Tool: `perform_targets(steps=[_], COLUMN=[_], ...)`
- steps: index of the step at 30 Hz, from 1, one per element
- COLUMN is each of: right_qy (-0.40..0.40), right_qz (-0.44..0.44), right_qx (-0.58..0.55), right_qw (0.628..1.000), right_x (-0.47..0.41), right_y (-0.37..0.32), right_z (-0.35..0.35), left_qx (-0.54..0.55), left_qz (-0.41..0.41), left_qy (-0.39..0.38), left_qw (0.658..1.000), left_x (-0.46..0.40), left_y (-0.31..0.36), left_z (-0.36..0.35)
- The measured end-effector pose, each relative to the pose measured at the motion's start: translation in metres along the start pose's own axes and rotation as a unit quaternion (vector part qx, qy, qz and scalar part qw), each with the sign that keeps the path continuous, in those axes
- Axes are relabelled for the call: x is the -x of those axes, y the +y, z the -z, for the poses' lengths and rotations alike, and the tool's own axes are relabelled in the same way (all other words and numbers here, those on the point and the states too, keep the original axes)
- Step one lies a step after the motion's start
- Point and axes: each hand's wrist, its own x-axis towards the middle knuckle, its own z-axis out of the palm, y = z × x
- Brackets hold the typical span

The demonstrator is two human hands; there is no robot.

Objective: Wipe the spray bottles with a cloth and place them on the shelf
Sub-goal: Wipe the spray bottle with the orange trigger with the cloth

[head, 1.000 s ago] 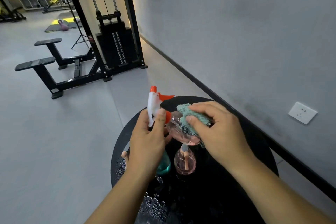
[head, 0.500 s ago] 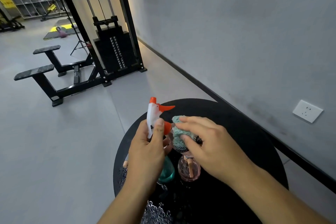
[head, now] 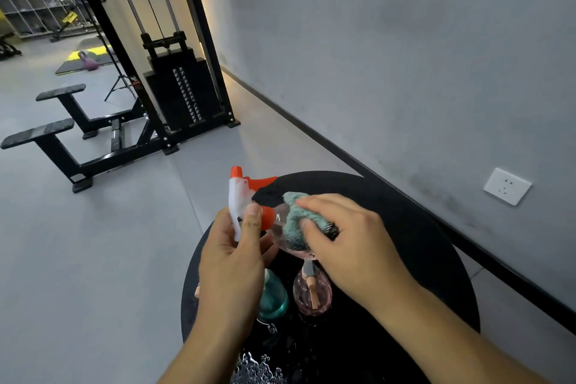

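Observation:
My left hand (head: pixel 232 262) grips the neck of a clear pink spray bottle (head: pixel 279 229) with a white and orange trigger head, tilted over the round black table (head: pixel 414 243). My right hand (head: pixel 346 240) holds a teal cloth (head: pixel 294 224) pressed against the bottle's body. Below my hands two more bottles stand on the table: a teal one (head: pixel 274 296), partly hidden by my left wrist, and a pink one (head: pixel 311 293).
Water drops (head: pixel 255 368) glisten on the table's near edge. A grey wall with a white socket (head: pixel 507 186) runs along the right. A black cable weight machine (head: pixel 180 84) with benches stands on the grey floor behind. Grid shelving (head: pixel 34 0) lines the far left.
My right hand has slid the cloth along the bottle's body, back and forth. My left hand keeps its hold on the neck. The camera view has shifted slightly.

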Motion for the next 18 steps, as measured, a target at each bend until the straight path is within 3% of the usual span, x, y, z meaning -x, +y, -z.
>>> perform_targets(steps=[3, 8, 13, 18], right_qy=[0.027, -0.035, 0.025, -0.014], right_qz=[-0.031, 0.013, -0.065, -0.020], right_qx=[-0.022, 0.015, -0.009, -0.031], right_qw=[0.999, 0.999, 0.998, 0.999], right_x=[-0.001, 0.002, -0.006, 0.002], right_y=[0.004, 0.000, 0.013, 0.001], right_z=[0.003, -0.002, 0.013, 0.008], left_qx=[0.014, 0.004, 0.035, 0.042], left_qz=[0.006, 0.013, -0.007, 0.001], left_qy=[0.006, -0.009, -0.004, -0.027], left_qw=[1.000, 1.000, 0.999, 0.999], left_x=[0.002, 0.004, 0.000, 0.003], left_y=[0.002, -0.001, 0.005, 0.003], left_z=[0.000, -0.002, 0.002, -0.003])
